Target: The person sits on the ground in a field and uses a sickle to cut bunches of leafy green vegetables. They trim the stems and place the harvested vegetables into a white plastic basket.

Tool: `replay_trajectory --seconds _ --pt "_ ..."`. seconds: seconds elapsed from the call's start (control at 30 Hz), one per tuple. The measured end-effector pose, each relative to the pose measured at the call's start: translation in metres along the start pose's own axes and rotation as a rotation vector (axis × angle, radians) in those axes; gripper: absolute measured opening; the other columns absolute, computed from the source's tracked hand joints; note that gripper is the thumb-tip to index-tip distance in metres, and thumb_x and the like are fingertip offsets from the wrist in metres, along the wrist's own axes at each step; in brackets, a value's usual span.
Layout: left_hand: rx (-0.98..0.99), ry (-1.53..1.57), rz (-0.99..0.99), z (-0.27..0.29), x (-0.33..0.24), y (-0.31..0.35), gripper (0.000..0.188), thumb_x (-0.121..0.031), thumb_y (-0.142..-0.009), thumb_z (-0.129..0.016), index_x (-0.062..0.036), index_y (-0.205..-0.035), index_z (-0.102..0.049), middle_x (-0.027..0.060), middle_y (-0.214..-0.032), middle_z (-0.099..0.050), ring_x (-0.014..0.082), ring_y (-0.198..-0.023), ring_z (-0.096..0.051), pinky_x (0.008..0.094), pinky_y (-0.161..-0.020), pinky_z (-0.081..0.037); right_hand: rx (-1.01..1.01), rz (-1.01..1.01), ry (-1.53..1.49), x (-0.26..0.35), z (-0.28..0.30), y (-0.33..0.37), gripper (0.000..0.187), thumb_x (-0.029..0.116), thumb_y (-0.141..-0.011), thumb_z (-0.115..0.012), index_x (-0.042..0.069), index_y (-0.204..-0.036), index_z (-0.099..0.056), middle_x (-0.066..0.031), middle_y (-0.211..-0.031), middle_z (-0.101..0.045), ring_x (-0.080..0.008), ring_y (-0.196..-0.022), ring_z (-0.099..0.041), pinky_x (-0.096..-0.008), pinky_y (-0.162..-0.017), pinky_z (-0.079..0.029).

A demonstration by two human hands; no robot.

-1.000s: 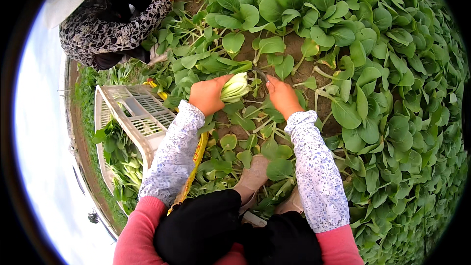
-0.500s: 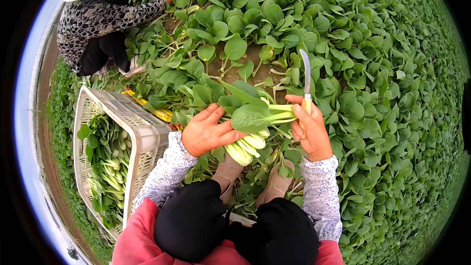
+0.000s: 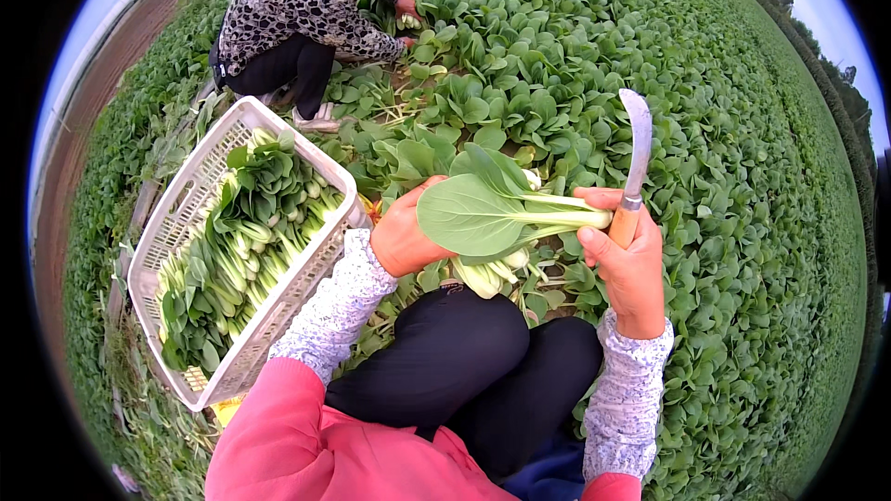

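My left hand (image 3: 406,234) is closed round a bunch of bok choy, whose pale stalk ends (image 3: 487,276) stick out below. Across it lies another bok choy plant (image 3: 478,213), its broad leaves toward my left hand and its stalks pointing right. My right hand (image 3: 633,269) pinches the stalk end between thumb and fingers. That same hand grips a curved harvesting knife (image 3: 638,153) by its wooden handle, blade upward. The left palm and most of its fingers are hidden by the leaves.
A white plastic crate (image 3: 269,325) filled with bok choy stands at my left. Past it crouches another person (image 3: 297,9) in a wide white hat, hands among the plants. Dense growing bok choy (image 3: 742,223) covers the right side. My bent knees (image 3: 445,343) are below my hands.
My view has shifted left and lifted, so the crate and the other person show more fully. Both hands still hold the bok choy, and the knife stays in my right hand.
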State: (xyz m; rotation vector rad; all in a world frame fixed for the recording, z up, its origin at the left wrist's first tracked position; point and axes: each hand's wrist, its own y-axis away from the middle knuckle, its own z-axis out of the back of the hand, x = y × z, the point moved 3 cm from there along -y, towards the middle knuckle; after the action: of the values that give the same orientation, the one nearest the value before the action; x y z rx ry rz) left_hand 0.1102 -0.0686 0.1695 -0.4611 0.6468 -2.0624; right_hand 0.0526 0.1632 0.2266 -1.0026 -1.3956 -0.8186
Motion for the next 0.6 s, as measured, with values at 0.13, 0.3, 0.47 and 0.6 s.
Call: replay_trajectory --seconds 0.13,0.3,0.47,0.6 --pt "-0.086 -0.161 -0.025 0.054 -0.003 0.01 0.046 -0.02 -0.071 -0.061 -0.0285 -0.116 -0.06 0.0008 -0.115 -0.06 0.0251 -0.099 -0.059 0.036 -0.085 -0.049 -0.174 0.336 0.148 0.04 -0.031 0.016 0.031 0.005 -0.08 -0.07 0.001 -0.107 -0.056 -0.0127 -0.116 -0.058 -0.0142 -0.086 -0.059 -0.0273 -0.074 -0.049" --pt "-0.257 0.05 0.29 0.091 0.01 0.058 0.065 -0.015 -0.061 -0.074 -0.0174 -0.124 -0.057 0.0089 -0.127 -0.057 0.0256 -0.096 -0.062 0.0348 -0.08 -0.048 -0.194 0.57 0.398 0.056 -0.06 0.024 0.031 0.001 -0.08 -0.068 0.002 -0.109 -0.056 -0.0114 -0.116 -0.059 -0.0198 -0.103 -0.058 -0.0325 -0.091 -0.045" --pt "-0.448 1.127 0.868 0.114 0.015 0.115 0.077 0.004 -0.06 -0.069 -0.0008 -0.131 -0.041 0.0111 -0.132 -0.048 0.0214 -0.12 -0.048 0.0358 -0.103 -0.037 -0.124 0.422 0.384 0.062 -0.091 0.032 0.041 0.004 -0.081 -0.068 0.002 -0.12 -0.054 -0.0078 -0.109 -0.062 -0.0136 -0.094 -0.059 -0.0276 -0.084 -0.047" --pt "-0.594 1.167 0.97 0.145 0.028 0.128 0.07 0.001 -0.059 -0.067 0.0013 -0.125 -0.046 0.0102 -0.116 -0.058 0.0203 -0.107 -0.057 0.0329 -0.092 -0.045 0.006 0.251 0.405 0.065 -0.113 0.035 0.048 0.012 -0.08 -0.071 0.002 -0.124 -0.053 -0.0025 -0.096 -0.062 -0.0093 -0.082 -0.056 -0.0234 -0.075 -0.045"
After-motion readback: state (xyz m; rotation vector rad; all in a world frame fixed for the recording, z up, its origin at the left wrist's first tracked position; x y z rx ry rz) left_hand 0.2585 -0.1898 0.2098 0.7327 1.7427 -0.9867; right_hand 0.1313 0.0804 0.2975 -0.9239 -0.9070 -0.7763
